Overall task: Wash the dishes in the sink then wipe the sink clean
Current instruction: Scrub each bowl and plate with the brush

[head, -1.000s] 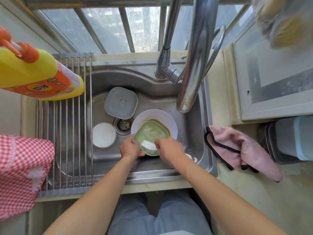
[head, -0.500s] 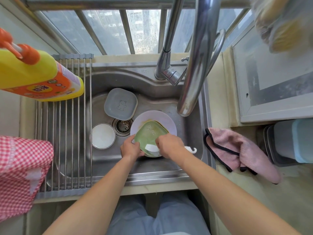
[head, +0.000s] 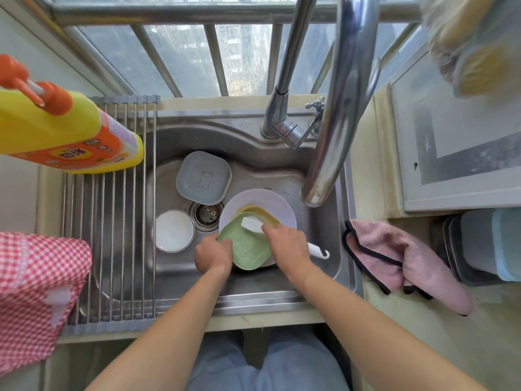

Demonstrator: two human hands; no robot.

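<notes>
In the steel sink (head: 324,266), my left hand (head: 212,253) grips the left rim of a green square dish (head: 245,248), held tilted. My right hand (head: 287,244) grips a white-handled scrubber (head: 252,223); its white head presses on the dish's far edge and its hooked handle end sticks out to the right. Under the green dish lie a yellow dish (head: 262,213) and a pale lilac plate (head: 265,201). A grey square dish (head: 203,177) sits at the back of the basin and a white round bowl (head: 173,230) to the left of the drain (head: 207,213).
The faucet spout (head: 332,131) hangs over the basin's right side. A roll-up drying rack (head: 112,221) covers the sink's left part. A yellow and orange detergent bottle (head: 67,136) stands at the left, a red checked cloth (head: 36,292) below it, a pink cloth (head: 400,258) on the right counter.
The scrubber head has moved from the near part of the green dish up to its far edge. My left hand keeps its hold on the rim.
</notes>
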